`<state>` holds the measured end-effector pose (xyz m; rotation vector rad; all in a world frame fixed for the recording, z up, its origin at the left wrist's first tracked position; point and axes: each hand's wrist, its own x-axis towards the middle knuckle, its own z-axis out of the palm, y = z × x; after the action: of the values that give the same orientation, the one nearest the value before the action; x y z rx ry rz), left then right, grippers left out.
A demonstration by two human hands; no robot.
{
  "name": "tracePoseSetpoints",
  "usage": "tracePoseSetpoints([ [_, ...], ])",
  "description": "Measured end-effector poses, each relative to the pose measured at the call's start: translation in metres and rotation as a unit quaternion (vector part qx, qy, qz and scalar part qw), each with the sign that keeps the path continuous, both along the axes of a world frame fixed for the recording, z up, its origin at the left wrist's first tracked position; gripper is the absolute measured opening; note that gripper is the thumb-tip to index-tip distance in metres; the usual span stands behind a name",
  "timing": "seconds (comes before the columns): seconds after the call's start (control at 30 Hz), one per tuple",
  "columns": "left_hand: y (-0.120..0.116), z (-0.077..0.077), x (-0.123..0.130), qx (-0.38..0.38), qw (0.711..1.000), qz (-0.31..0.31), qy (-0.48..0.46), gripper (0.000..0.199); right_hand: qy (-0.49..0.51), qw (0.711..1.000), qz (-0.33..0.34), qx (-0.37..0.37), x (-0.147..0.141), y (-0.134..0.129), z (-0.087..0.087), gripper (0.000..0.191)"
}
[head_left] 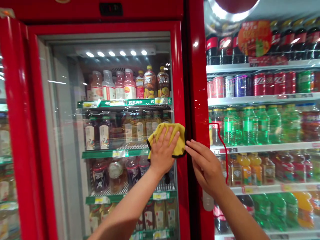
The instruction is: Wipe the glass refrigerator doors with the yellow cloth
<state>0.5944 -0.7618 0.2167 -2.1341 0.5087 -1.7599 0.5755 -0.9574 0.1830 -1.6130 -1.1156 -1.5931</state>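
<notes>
A yellow cloth (180, 137) with black edging is spread against the glass door of a red drinks cooler, overlapping the door's red right frame (177, 73). My left hand (163, 151) holds it there, palm down and fingers spread over the fabric. Just to the right, my right hand (206, 163) has its fingers stretched out toward the cloth's right edge, by the gap between two coolers. Its fingertips reach the cloth's border or stop very close to it; I cannot tell which. Nothing shows in that hand.
Behind the glass are shelves of bottles (150, 85). The right-hand cooler holds cans (260, 84) and green bottles (250, 125); a red curved line (222, 141) runs on its door. A clear plastic piece (208, 201) sits low on its frame. Another red cooler (18, 116) stands left.
</notes>
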Motion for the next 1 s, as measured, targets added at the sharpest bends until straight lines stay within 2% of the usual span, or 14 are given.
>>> tracePoseSetpoints([
  [0.07, -0.015, -0.007, 0.004, -0.004, 1.000, 0.012, -0.007, 0.074, 0.012, 1.000, 0.009, 0.009, 0.003, 0.005, 0.002, 0.057],
  [0.13, -0.018, -0.030, 0.005, 0.028, 1.000, 0.010, -0.006, 0.073, 0.027, 0.999, 0.006, 0.015, 0.008, 0.009, -0.005, 0.056],
  [0.23, -0.011, -0.065, 0.003, 0.089, 0.996, -0.001, -0.007, 0.073, 0.052, 0.999, -0.010, 0.012, 0.018, 0.012, -0.022, 0.058],
  [0.3, -0.006, -0.068, 0.004, 0.088, 0.996, 0.005, -0.021, 0.074, 0.056, 0.998, -0.012, -0.004, 0.024, 0.012, -0.027, 0.061],
  [0.33, -0.006, -0.060, 0.005, 0.076, 0.997, 0.009, -0.028, 0.075, 0.055, 0.998, -0.014, -0.011, 0.028, 0.012, -0.025, 0.062],
  [0.4, -0.009, -0.031, 0.009, 0.051, 0.998, 0.008, -0.034, 0.079, 0.052, 0.998, -0.016, -0.023, 0.035, 0.012, -0.010, 0.066],
  [0.5, -0.017, 0.032, 0.016, 0.010, 1.000, 0.004, -0.026, 0.084, 0.055, 0.998, -0.015, -0.034, 0.044, 0.014, 0.035, 0.070],
  [0.57, -0.020, 0.069, 0.018, 0.024, 1.000, -0.003, -0.007, 0.090, 0.062, 0.998, -0.012, -0.032, 0.050, 0.015, 0.069, 0.069],
  [0.63, -0.019, 0.091, 0.017, 0.045, 0.999, -0.009, 0.007, 0.096, 0.070, 0.997, -0.011, -0.029, 0.054, 0.016, 0.095, 0.069],
  [0.7, -0.015, 0.096, 0.014, 0.058, 0.998, -0.009, 0.018, 0.100, 0.075, 0.997, -0.014, -0.034, 0.057, 0.017, 0.104, 0.070],
  [0.73, -0.013, 0.093, 0.013, 0.062, 0.998, -0.008, 0.024, 0.100, 0.076, 0.996, -0.017, -0.040, 0.057, 0.017, 0.102, 0.071],
  [0.8, -0.007, 0.077, 0.009, 0.074, 0.997, -0.007, 0.036, 0.100, 0.077, 0.995, -0.024, -0.056, 0.057, 0.017, 0.086, 0.073],
  [1.0, 0.012, 0.009, -0.003, 0.134, 0.989, 0.005, 0.061, 0.101, 0.094, 0.990, -0.051, -0.087, 0.048, 0.023, -0.006, 0.088],
])
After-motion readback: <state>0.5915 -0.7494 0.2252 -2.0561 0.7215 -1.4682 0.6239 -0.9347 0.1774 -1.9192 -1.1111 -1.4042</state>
